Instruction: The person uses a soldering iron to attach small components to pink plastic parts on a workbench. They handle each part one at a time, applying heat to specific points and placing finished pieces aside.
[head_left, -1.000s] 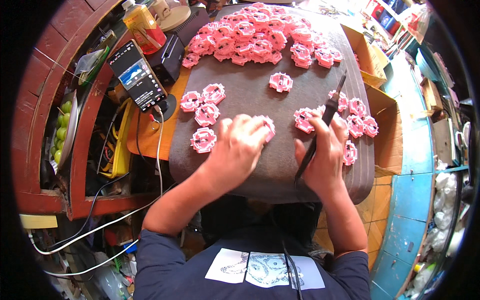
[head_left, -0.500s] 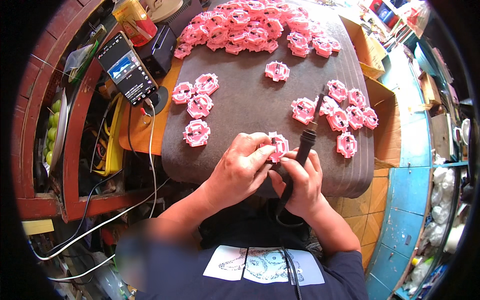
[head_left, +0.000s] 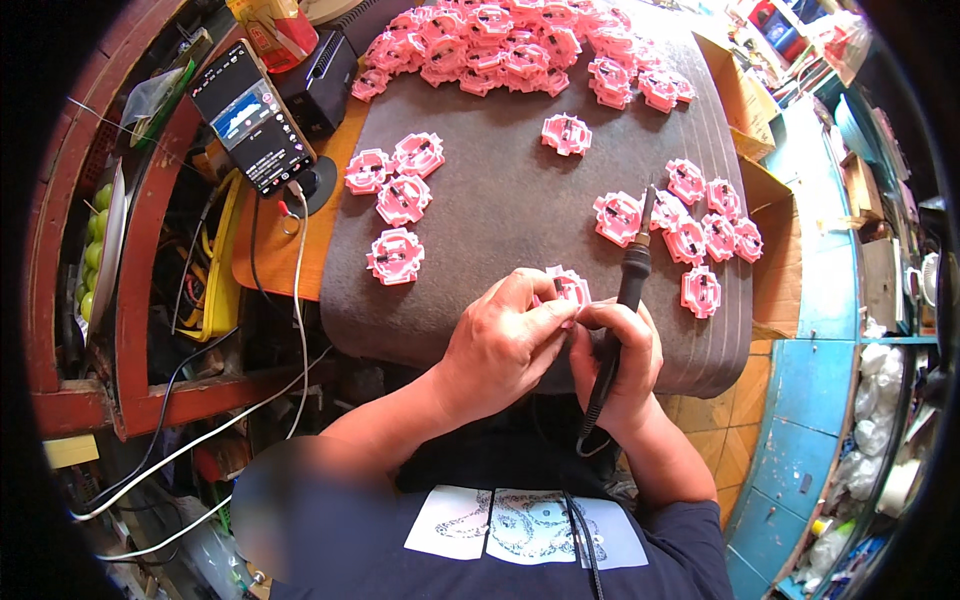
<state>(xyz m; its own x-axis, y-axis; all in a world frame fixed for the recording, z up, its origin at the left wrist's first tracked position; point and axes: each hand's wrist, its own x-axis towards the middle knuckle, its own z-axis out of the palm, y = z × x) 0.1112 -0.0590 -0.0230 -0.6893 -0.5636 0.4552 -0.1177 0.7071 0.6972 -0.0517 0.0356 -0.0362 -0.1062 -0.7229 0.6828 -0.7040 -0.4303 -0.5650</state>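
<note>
My left hand (head_left: 503, 338) pinches a small pink plastic part (head_left: 571, 286) with dark pieces in it, near the front edge of the dark mat (head_left: 480, 225). Part of it is hidden behind my fingers. My right hand (head_left: 624, 362) is closed round a black-handled soldering iron (head_left: 635, 268), its thin metal tip pointing up and away from me. The thumb and forefinger of that hand also meet at the near side of the pink part. Beyond the tip lies another pink part (head_left: 618, 219), within a loose group on the right.
A big heap of pink parts (head_left: 490, 50) covers the far end of the mat. A few more (head_left: 395, 257) lie at the left, one (head_left: 567, 135) in the middle. To the left, a phone (head_left: 250, 120) stands with a white cable (head_left: 302, 330). Cardboard boxes (head_left: 775, 250) flank the right edge.
Both hands and the pink part have shifted slightly right in the view, and the soldering iron stands more upright. My right fingertips are closer together at the part.
</note>
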